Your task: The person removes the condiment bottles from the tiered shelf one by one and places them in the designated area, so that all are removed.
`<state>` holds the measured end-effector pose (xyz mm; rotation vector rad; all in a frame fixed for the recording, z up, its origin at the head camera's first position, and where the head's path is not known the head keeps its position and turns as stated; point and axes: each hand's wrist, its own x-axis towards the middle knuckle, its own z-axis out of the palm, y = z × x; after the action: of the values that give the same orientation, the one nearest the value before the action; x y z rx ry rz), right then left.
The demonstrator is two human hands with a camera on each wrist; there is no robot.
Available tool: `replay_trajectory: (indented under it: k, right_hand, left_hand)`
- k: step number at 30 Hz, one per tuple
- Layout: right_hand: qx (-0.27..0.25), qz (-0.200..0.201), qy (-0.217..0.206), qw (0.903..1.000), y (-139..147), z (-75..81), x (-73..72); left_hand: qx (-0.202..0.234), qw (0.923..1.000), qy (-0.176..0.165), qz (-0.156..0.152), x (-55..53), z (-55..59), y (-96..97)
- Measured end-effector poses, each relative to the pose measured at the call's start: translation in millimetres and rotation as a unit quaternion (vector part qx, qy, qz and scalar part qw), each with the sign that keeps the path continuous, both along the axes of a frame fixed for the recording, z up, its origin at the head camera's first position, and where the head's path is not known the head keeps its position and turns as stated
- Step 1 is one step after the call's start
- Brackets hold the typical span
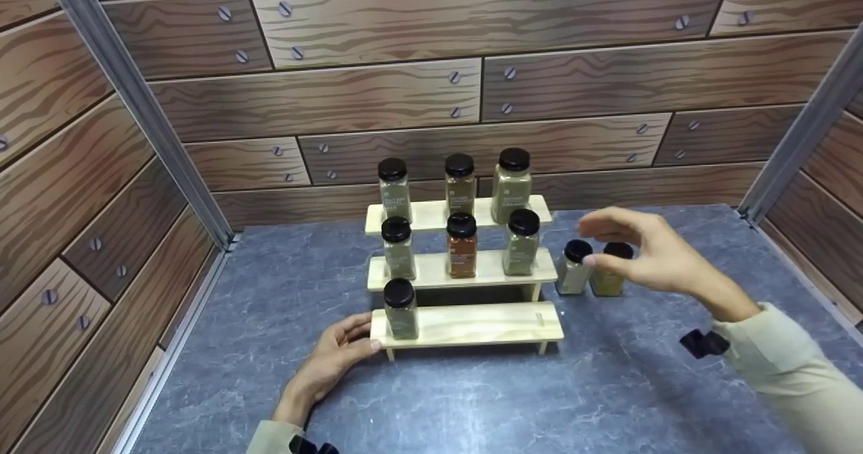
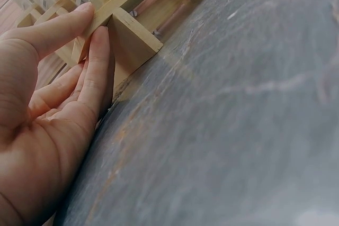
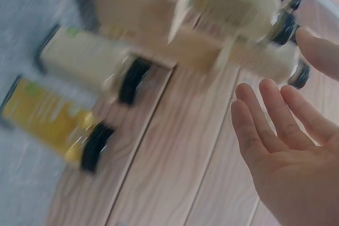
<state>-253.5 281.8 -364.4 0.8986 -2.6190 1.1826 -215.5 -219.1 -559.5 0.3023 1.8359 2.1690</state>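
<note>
Left hand (image 1: pixel 330 357) pinches the tiered rack (image 1: pixel 482 324) at eight o'clock, probably steadying it; right hand (image 1: pixel 647 250), fingers parted, empty, hovers near two jars (image 1: pixel 572 280) at four o'clock.

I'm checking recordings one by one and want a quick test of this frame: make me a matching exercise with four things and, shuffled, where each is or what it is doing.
1. left hand
2. right hand
3. reddish jar
4. yellow jar

A. standing on the table
B. pinching the left end of the bottom shelf
C. raised, holding nothing
D. between two other jars on the middle shelf

Pairs: 1-B, 2-C, 3-D, 4-A
</note>
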Motion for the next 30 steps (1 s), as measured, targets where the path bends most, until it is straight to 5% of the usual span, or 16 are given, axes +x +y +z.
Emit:
replay_trajectory:
  k: [12,30]
  right_hand:
    - [0.011,0.084,0.015,0.9963,-53,3.4,18.3]
    - [0.038,0.157,0.011,0.9867,-123,-2.6,15.6]
  left_hand:
    - [0.007,0.9998,-0.018,0.003,-0.2,2.6,2.0]
    - [0.006,0.9999,-0.011,0.000,0.4,0.0,-0.7]
